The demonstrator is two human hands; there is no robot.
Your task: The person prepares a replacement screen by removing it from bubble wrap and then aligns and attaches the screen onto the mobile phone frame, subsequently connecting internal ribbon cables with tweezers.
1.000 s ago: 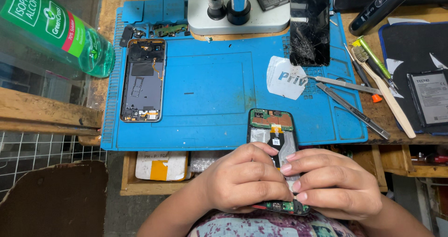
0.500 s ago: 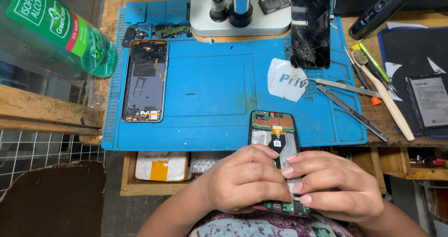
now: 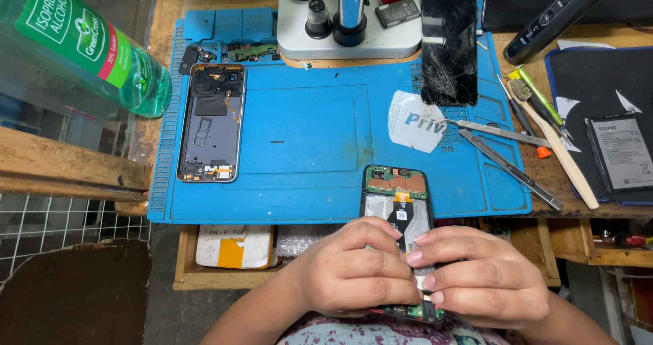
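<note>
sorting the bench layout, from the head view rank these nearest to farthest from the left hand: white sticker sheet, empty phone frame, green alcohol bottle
Measured from the left hand:
1. White sticker sheet, up and to the right on the blue mat.
2. Empty phone frame, up and to the left on the mat.
3. Green alcohol bottle, far upper left, off the mat.

phone's lower half hidden by hands

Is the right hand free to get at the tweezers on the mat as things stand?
Probably not right away: the right hand grips the opened phone together with the left hand. The tweezers lie uncovered on the blue mat, nothing between.
</note>
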